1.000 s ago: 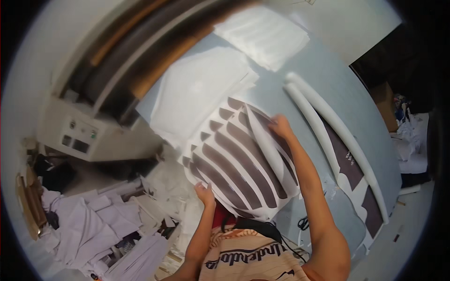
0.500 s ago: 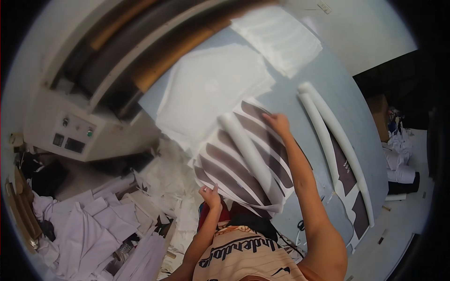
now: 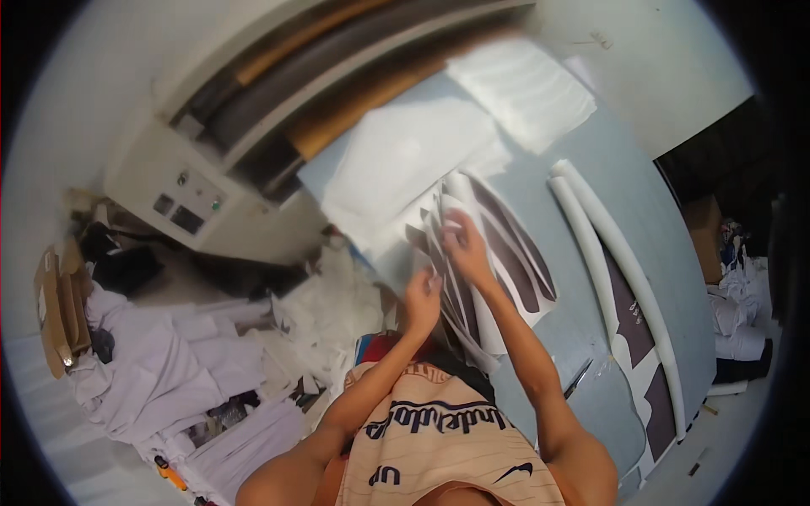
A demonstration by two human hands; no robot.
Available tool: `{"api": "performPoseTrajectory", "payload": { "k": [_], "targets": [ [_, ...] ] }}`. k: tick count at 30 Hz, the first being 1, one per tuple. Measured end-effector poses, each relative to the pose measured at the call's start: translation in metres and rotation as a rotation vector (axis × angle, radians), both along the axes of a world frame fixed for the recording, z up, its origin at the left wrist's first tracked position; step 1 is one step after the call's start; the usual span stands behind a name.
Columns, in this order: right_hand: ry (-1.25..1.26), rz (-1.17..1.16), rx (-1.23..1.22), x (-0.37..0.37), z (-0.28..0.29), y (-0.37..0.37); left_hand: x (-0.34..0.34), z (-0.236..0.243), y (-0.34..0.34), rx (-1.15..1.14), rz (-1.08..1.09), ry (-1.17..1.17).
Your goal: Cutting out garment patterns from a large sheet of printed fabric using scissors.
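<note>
White sheets printed with dark brown stripes (image 3: 516, 261) lie in a pile at the near edge of the blue-grey table, curling up along their left side. My left hand (image 3: 422, 302) is closed on the raised left edge of the striped sheets, with its fingertips partly hidden. Just beyond it, my right hand (image 3: 462, 244) bends its fingers around an upper part of the same sheets. I cannot tell whether these are paper or cloth. The lower ends of the sheets hang near my waist.
White sheets (image 3: 405, 156) and another white stack (image 3: 527, 93) cover the table's far side, beside a roller machine with a control panel (image 3: 187, 202). Rolled brown-and-white sheets (image 3: 654, 312) lie right, near a dark slim tool (image 3: 579, 378). White scraps (image 3: 177, 346) heap at left.
My hands have come close together. The left moved up and right, the right moved left. The striped sheets, spread before with a roll across them, are now gathered upright at the left.
</note>
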State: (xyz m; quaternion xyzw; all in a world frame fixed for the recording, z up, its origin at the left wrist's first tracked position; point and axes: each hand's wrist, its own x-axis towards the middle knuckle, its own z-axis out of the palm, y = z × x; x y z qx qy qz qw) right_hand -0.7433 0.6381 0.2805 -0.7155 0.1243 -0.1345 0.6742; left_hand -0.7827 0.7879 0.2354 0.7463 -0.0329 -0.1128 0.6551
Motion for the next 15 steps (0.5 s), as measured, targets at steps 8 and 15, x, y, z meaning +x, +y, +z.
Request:
{"api": "performPoseTrajectory", "payload": {
  "k": [8,15],
  "targets": [
    [0.225,-0.242,-0.474,-0.07,-0.081,-0.001,0.009,-0.114,0.026,0.222,0.221,0.127],
    [0.399,0.051,-0.714,-0.108,-0.147,0.046,0.009,-0.195,0.005,-0.294,0.106,0.508]
  ]
}}
